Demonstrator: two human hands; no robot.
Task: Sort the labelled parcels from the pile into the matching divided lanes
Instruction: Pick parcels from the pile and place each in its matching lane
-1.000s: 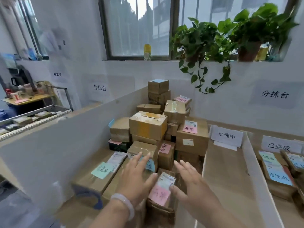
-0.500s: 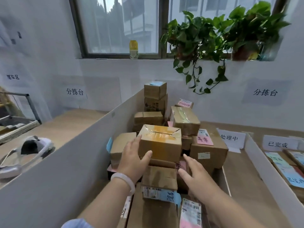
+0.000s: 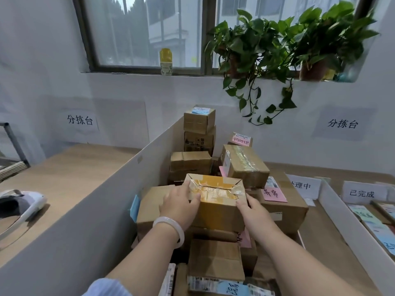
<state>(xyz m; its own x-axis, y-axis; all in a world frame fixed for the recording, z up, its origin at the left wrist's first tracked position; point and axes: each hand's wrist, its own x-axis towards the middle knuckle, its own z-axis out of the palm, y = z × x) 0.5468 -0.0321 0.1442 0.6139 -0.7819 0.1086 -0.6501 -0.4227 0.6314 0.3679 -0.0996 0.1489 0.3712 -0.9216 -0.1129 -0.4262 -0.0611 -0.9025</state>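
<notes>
**Inspector:** Item under handling?

**Recorder:** 1 brown taped box [image 3: 215, 201], on top of the pile [image 3: 190, 163] of cartons in the left lane. It is just beside a larger carton [image 3: 286, 208] bearing a pink label [image 3: 273, 194].

**Inspector:** State of the hands?

**Recorder:** Both are on it. The left hand [image 3: 179, 205] clasps the box's left end, fingers curled round the corner and thumb on the top. A pale bracelet [image 3: 171, 227] sits on that wrist. The right hand [image 3: 254, 212] clasps the right end, thumb on the near face and fingers round the side.

**Inspector:** Is the box clear of the pile?

**Recorder:** Cannot tell; its underside is hidden.

**Inspector:** Surroundings?

**Recorder:** A tall white divider [image 3: 85, 210] borders the pile on the left, with tabletop [image 3: 70, 174] beyond it. To the right is a middle lane with a sign [image 3: 303, 185] reading 处理中. Next comes a low divider [image 3: 346, 221], then a lane signed 已完成 [image 3: 363, 193] holding labelled parcels [image 3: 367, 218]. Potted plants [image 3: 267, 45] stand on the window sill behind.
</notes>
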